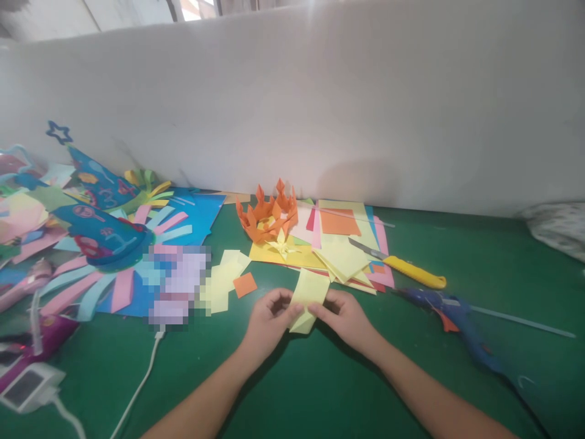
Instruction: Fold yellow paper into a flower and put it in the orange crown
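My left hand and my right hand both pinch a pale yellow piece of paper just above the green table top. The paper is bent between the fingers, its upper part standing up and away from me. Fingers of both hands are closed on its lower edges. Just beyond it lie a small orange paper square, loose pale yellow pieces and a stack of coloured paper sheets.
An orange folded paper crown with a small yellow paper star sits behind the hands. A yellow utility knife and blue glue gun lie right. Colourful paper crafts crowd the left, with a white charger and cable. A white wall stands behind.
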`<action>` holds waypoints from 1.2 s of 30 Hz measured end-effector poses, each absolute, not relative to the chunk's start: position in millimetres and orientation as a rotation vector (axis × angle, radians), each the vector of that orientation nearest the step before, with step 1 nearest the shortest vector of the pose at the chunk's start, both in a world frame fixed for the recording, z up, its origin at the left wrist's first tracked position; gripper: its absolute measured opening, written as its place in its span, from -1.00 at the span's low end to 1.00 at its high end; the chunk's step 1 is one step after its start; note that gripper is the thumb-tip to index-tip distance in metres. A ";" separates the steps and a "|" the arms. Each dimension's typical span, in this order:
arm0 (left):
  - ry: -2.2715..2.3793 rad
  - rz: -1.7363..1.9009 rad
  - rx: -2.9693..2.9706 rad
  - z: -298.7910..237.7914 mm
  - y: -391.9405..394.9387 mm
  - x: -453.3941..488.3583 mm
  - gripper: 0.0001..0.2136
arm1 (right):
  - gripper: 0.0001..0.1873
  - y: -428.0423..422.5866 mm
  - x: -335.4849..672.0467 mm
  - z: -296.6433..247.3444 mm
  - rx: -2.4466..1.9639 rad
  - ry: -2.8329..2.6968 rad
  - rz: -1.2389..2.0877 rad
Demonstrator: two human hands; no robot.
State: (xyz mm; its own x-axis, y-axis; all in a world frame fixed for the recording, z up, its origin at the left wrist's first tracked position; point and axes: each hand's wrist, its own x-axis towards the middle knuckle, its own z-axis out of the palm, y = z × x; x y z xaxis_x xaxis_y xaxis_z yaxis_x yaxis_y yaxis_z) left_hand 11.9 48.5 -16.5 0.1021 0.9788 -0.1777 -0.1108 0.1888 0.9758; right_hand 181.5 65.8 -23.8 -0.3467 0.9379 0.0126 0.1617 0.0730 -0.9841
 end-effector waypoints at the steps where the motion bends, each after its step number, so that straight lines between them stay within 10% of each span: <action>1: 1.157 1.078 1.024 -16.5 49.0 11.4 -0.78 | -0.70 66.0 181.3 -24.4 -1.121 -1.605 1.349; 36: 1.166 1.030 1.073 -18.4 44.0 11.7 -0.71 | -0.69 64.6 179.7 -16.5 -1.141 -1.503 1.394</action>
State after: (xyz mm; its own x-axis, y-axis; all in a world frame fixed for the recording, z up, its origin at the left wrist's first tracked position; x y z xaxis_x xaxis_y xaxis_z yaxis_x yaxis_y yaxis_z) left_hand 11.7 44.0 -18.4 0.1092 0.9778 -0.1791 -0.0572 0.1861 0.9809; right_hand 179.7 64.6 -16.5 -0.2977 0.9540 -0.0339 0.1050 -0.0026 -0.9945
